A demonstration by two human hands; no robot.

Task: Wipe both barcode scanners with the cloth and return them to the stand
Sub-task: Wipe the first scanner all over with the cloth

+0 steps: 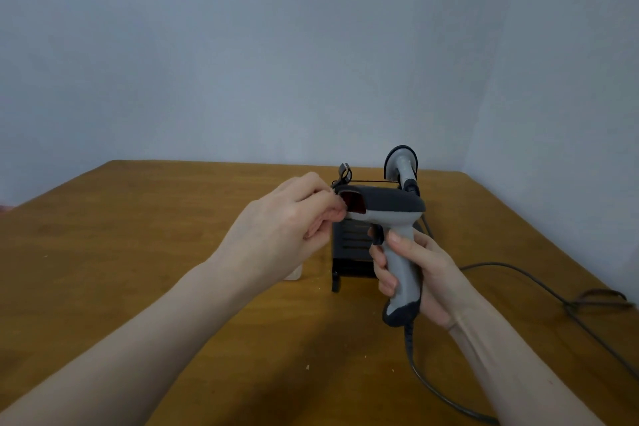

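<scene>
While the right hand (411,273) grips one barcode scanner (390,218) by its grey handle and holds it up over the desk (173,218), the left hand (287,218) sits at the scanner's red window with its fingertips bunched together. Those fingers look pinched on something small and pale, which I take to be the cloth, though so little of it shows that I cannot be sure. Just behind the raised scanner stands the black stand (349,252), and the second scanner (403,166) rests at its far side, head up. A cable (432,387) trails from the held scanner's handle down across the desk, and another cable (553,290) lies looped off to the right. A small pale object (294,275) lies on the desk, partly hidden under the left wrist.

By my reckoning the job is in its early or middle stretch: one scanner is being wiped around its window and has yet to go back on the stand. Whether the one on the stand has already been cleaned, nothing here tells me.
</scene>
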